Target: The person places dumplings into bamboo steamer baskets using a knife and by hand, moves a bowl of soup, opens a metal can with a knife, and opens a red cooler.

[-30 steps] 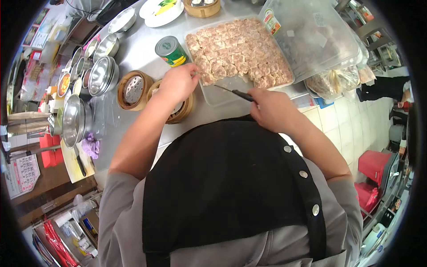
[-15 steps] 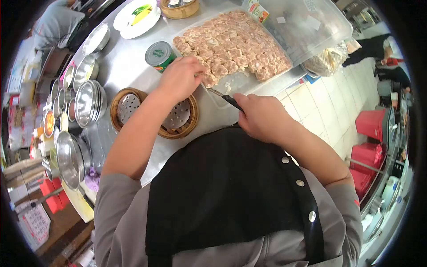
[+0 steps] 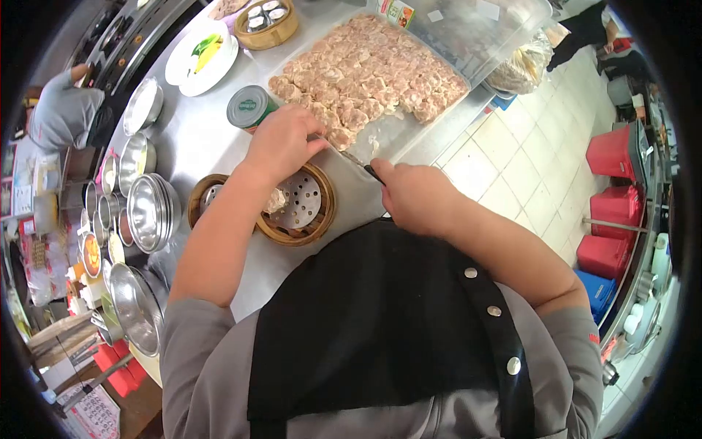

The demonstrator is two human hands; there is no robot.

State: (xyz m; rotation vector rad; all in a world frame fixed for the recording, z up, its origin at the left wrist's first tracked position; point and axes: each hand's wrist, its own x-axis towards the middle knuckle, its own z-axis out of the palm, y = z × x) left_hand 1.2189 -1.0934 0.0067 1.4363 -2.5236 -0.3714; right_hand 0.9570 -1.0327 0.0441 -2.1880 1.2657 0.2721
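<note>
My right hand (image 3: 417, 194) is wrapped around the black handle of a narrow-bladed knife (image 3: 373, 173). Its blade points up and left, toward the near edge of the meat. My left hand (image 3: 287, 143) hovers close to the tip, thumb and fingers drawn together; what they hold, if anything, is hidden. Beyond both hands, a shallow clear tray (image 3: 387, 140) is spread with pale pink lumps of meat (image 3: 373, 69), with a bare strip at its near side. Below my left wrist sits a bamboo steamer (image 3: 327, 216) with a perforated metal plate; one pale lump (image 3: 276, 200) lies there beside my forearm.
A green can (image 3: 250, 107) stands left of my left hand. Another steamer (image 3: 196, 199) is partly behind my forearm. Stacked metal bowls (image 3: 152, 212) line the left side. A plate (image 3: 183, 69) holds green and yellow pieces. A person (image 3: 66, 110) works at far left.
The view has shifted, so the table contents appear moved. My left forearm now uncovers a pale lump in the steamer. Both hands stay near the tray's near edge, the knife still gripped.
</note>
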